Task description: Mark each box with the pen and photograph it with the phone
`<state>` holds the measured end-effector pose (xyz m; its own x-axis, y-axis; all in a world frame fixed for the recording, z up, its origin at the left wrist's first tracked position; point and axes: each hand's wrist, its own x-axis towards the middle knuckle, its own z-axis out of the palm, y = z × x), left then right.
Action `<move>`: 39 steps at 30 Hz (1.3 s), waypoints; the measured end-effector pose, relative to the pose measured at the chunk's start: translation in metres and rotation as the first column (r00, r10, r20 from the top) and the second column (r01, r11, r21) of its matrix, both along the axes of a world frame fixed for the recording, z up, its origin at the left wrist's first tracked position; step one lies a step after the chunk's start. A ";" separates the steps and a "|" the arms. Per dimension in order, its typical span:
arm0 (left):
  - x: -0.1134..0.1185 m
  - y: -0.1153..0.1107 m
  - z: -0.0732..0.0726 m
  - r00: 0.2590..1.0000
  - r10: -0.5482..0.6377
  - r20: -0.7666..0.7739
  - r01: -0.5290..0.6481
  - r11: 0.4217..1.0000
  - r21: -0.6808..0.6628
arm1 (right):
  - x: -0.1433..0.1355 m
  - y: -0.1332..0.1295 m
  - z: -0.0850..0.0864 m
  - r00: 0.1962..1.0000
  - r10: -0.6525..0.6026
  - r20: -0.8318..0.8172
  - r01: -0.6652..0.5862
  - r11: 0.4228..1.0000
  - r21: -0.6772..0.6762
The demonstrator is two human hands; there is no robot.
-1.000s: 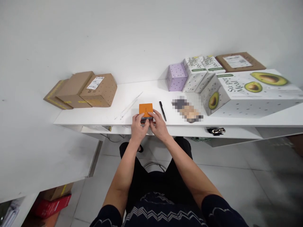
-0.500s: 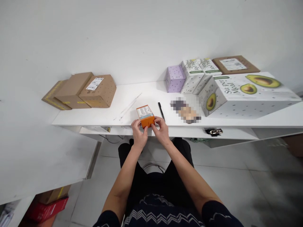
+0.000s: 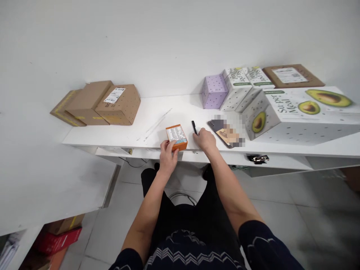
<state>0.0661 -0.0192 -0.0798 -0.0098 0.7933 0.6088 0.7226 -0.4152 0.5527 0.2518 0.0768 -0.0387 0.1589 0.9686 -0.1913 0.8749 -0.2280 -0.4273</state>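
In the centre of the frame, the left hand [image 3: 168,159], partly bent, holds the lower-left corner of the orange box [image 3: 177,135] between thumb and fingers. To its right, the right hand [image 3: 206,141] curls over the lower end of the pen [image 3: 194,126]; whether it grips, I cannot tell. The phone [image 3: 222,132] lies just right, the purple box [image 3: 214,92] upper right.

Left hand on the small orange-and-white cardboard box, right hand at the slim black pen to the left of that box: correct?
Wrong side: the head view shows the slim black pen, at the right hand, to the right of the orange-and-white cardboard box. The rest stands.
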 end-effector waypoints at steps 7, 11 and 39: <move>0.002 -0.003 0.000 0.999 0.039 -0.011 -0.039 0.999 -0.013 | 0.006 0.000 0.002 0.914 -0.026 -0.405 0.067 0.994 0.089; 0.006 -0.002 0.005 0.999 0.050 -0.018 -0.049 0.998 0.032 | 0.002 -0.013 0.022 0.442 0.045 -0.896 0.289 0.938 0.190; 0.007 0.004 0.004 0.995 0.032 -0.097 -0.029 0.999 0.031 | -0.066 -0.015 0.029 0.567 0.313 -0.762 0.024 0.918 0.395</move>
<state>0.0730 -0.0153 -0.0754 0.0268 0.7754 0.6309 0.7847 -0.4073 0.4673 0.1853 0.0622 -0.0095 -0.0439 0.9856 0.1634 0.1385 0.1679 -0.9760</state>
